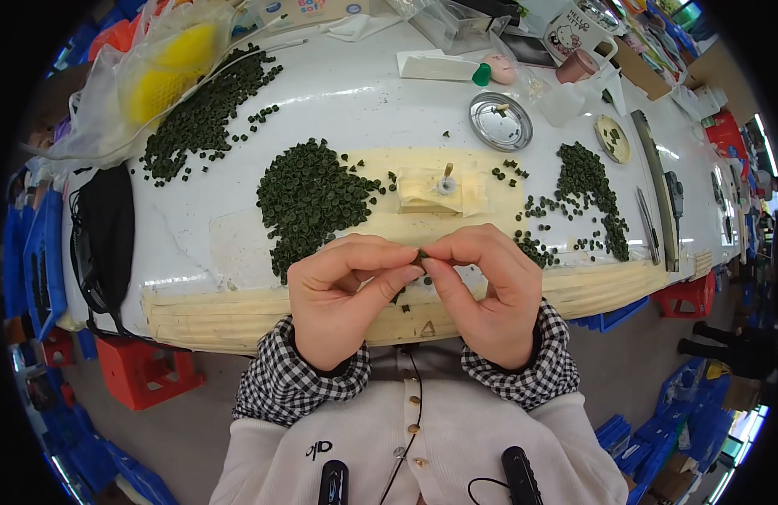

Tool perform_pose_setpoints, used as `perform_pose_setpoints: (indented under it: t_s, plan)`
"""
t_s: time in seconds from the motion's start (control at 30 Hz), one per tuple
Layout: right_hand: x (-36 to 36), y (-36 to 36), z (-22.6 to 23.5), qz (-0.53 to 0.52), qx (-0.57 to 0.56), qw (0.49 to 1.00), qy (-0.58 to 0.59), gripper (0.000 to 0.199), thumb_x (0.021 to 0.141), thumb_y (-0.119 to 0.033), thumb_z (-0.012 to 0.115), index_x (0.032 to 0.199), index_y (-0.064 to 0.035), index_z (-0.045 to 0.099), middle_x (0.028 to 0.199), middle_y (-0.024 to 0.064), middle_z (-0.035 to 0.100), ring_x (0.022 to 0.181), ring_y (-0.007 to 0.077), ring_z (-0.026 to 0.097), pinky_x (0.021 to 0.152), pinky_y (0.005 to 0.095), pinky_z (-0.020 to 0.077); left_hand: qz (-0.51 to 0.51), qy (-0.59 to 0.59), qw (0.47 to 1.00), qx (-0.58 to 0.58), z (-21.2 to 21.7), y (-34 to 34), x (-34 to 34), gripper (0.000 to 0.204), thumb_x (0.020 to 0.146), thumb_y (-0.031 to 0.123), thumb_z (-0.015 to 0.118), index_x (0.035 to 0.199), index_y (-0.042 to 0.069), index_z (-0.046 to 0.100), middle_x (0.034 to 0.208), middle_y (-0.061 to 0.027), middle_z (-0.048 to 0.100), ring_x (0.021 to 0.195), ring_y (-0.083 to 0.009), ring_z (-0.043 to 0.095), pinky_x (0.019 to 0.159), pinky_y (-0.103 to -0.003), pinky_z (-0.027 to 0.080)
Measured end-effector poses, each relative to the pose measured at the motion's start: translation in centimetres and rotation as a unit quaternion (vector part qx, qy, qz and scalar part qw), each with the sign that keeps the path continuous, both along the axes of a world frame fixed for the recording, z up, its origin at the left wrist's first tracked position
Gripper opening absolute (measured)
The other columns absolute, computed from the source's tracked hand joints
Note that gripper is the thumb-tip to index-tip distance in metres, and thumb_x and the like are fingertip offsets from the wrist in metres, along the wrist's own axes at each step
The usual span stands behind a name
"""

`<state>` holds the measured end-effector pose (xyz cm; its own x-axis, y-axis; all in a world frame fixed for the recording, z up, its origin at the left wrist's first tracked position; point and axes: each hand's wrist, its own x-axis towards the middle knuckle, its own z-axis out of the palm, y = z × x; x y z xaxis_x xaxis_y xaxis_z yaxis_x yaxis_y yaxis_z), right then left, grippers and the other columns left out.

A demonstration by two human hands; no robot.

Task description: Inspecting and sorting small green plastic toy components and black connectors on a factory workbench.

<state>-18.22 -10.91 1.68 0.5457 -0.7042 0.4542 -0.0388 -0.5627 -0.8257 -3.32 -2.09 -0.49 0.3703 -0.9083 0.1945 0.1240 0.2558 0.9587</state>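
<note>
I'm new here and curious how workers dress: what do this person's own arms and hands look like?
The left hand and right hand are bare, with no gloves or rings showing. Black-and-white checked sleeves cover the forearms, puffy and gathered, with dark cuffs at the wrists.

Bright, even light covers the table (364, 109), with shadows soft and faint. Pale streaks of glare lie across its white top, and the round metal dish (492, 128) glints. The floor (195, 433) is dimmer. Glaring light strips (764, 147) show near the right rim. The middle looks fairly sharp; toward the black, rounded border, straight edges bow and details stretch and soften.
</note>
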Motion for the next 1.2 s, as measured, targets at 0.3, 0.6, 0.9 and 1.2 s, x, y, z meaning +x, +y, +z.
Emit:
perform_pose_setpoints:
  t_s: [0.3, 0.6, 0.9, 1.2]
  plan:
    - [0.0, 0.5, -0.3, -0.003, 0.013, 1.000, -0.006, 0.018, 0.079, 0.008, 0.070, 0.096, 0.0034, 0.069, 0.087, 0.0121, 0.067, 0.072, 0.0192, 0.066, 0.065, 0.0260, 0.0523, 0.028, -0.083, 0.996, -0.016, 0.1, -0.1, 0.1, 0.021, 0.080, -0.013, 0.068, 0.098, -0.002, 0.071, 0.098, -0.0120, 0.069, 0.086, -0.0162, 0.066, 0.075, -0.026, 0.052]
    - [-0.3, 0.4, 0.0, 0.014, -0.043, 0.999, 0.002, 0.023, 0.079, 0.009, 0.069, 0.101, 0.0028, 0.069, 0.090, 0.0118, 0.067, 0.072, 0.0192, 0.066, 0.063, 0.0259, 0.0533, 0.011, -0.023, 1.000, 0.013, 0.4, -0.2, -0.1, 0.022, 0.082, -0.011, 0.067, 0.102, -0.002, 0.072, 0.099, -0.0113, 0.070, 0.085, -0.0124, 0.065, 0.073, -0.022, 0.051]
    - [-0.4, 0.3, 0.0, 0.025, -0.052, 0.998, -0.001, 0.027, 0.079, 0.009, 0.069, 0.106, 0.0025, 0.069, 0.091, 0.0112, 0.067, 0.072, 0.0179, 0.066, 0.063, 0.0254, 0.0535, 0.008, 0.087, 0.996, 0.030, 0.5, 0.0, -0.3, 0.020, 0.087, -0.010, 0.064, 0.106, -0.006, 0.066, 0.102, -0.0123, 0.069, 0.093, -0.0137, 0.065, 0.083, -0.024, 0.053]
    - [-0.5, 0.4, -0.4, 0.030, -0.020, 0.999, -0.006, 0.030, 0.080, 0.009, 0.068, 0.109, 0.0018, 0.069, 0.093, 0.0113, 0.067, 0.074, 0.0179, 0.065, 0.064, 0.0248, 0.0519, 0.010, 0.000, 1.000, -0.002, 0.0, -0.3, 0.0, 0.020, 0.086, -0.011, 0.064, 0.104, -0.004, 0.068, 0.101, -0.0105, 0.066, 0.093, -0.0138, 0.063, 0.080, -0.024, 0.050]
